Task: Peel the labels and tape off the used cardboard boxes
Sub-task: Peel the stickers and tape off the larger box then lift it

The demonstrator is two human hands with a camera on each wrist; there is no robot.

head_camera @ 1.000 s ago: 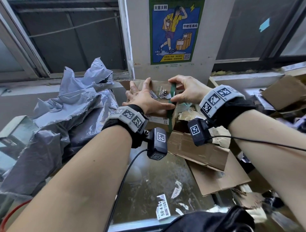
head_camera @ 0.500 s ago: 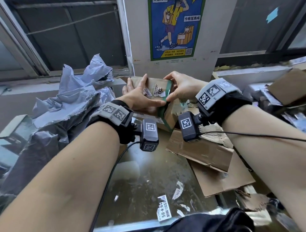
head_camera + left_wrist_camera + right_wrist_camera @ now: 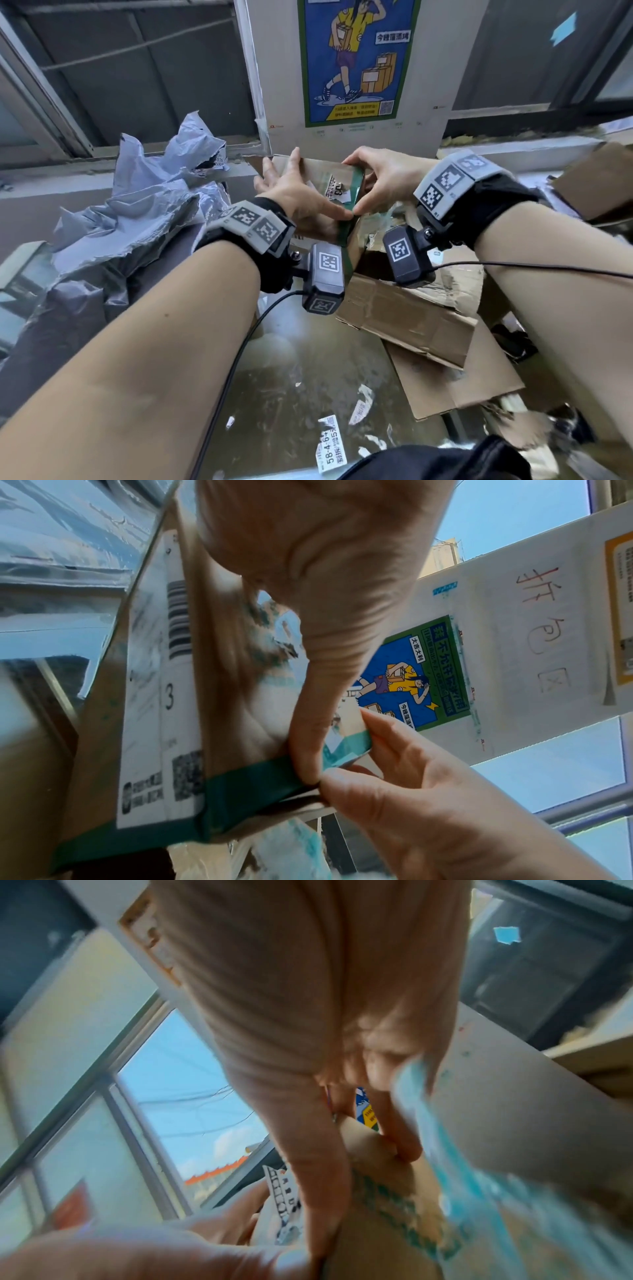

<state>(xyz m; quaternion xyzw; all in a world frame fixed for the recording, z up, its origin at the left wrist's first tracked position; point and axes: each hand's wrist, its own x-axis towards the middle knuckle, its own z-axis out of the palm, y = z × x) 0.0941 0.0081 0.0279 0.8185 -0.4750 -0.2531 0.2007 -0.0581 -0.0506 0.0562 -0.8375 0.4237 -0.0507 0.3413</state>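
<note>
Nearest the viewer, torn label scraps [image 3: 331,442] lie on the glass bench [image 3: 274,394], with flattened cardboard [image 3: 411,318] to the right of them. Above that, both forearms reach forward to a small cardboard box [image 3: 318,171] held up off the bench, in front of the pillar.

The left hand [image 3: 301,202] braces the box: fingers spread behind its far-left side, thumb laid across the near face so its tip touches the green tape [image 3: 356,195]. Its grip is closed round the box.

The tape is what matters for the coming move. It runs as a long strip along the box's right edge, from the top corner down towards the viewer, its long axis roughly in line with the forearms. The right hand [image 3: 387,178] is the nearer one to it, sitting just to the right of that edge. In the left wrist view its thumb and forefinger pinch a lifted end of the tape [image 3: 346,746] right next to the left thumb.

So the free end lies between the two thumbs, and the stuck length extends away from the right grip along the edge. Peeling probably means pulling along that line while the left hand holds the box steady.

Beyond, a crumpled grey plastic bag [image 3: 137,219] sits at left and a blue poster [image 3: 356,58] hangs on the pillar.
</note>
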